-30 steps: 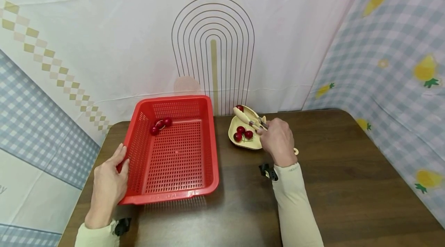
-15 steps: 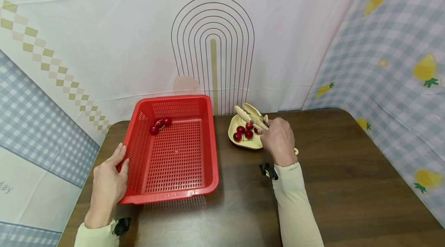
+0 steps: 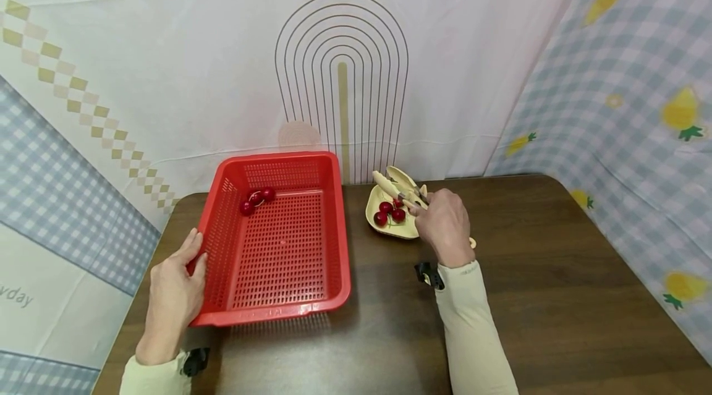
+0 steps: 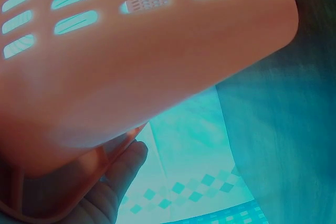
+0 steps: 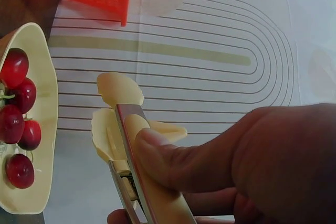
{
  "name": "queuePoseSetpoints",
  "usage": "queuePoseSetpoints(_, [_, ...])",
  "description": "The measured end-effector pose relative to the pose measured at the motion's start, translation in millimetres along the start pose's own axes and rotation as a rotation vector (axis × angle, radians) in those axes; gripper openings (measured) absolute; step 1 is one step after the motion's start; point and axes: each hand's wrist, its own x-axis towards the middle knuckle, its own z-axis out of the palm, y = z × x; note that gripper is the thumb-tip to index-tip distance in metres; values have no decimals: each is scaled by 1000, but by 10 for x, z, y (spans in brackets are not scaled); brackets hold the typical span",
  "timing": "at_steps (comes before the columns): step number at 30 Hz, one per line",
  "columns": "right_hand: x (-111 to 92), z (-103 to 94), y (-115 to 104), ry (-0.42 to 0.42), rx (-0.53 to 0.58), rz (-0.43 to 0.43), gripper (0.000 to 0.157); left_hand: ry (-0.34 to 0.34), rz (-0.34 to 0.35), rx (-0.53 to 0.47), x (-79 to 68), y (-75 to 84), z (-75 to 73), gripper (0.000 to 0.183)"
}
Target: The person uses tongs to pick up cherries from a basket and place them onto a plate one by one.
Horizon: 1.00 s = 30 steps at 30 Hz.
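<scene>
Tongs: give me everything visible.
The tongs have cream, plastic-looking tips with wavy edges, metal-looking arms, a cream grip and a short side prong. The right hand holds them, thumb along one arm. In the head view they slant across the cream dish; tips parted, nothing between them, clear of the cherries. The hand partly hides them.

Soft light is falling around the red basket (image 3: 280, 259), and from here I'm catching a pale glare on the tabletop (image 3: 311, 361) just by its near side. The left wrist view is tinting the basket orange and the cloth (image 4: 189, 135) beyond it teal.
</scene>
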Motion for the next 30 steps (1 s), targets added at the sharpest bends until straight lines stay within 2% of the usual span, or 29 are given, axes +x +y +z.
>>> queuePoseSetpoints(8, [-17, 19, -48, 3, -4, -33, 32, -2, 21, 0, -2, -20, -2, 43])
queuePoseSetpoints(15, [-25, 29, -71, 34, -23, -81, 25, 7, 35, -4, -4, -22, -2, 43])
queuePoseSetpoints(30, [-31, -133, -278, 58, -33, -142, 24, 8, 26, -2, 0, -17, 1, 43])
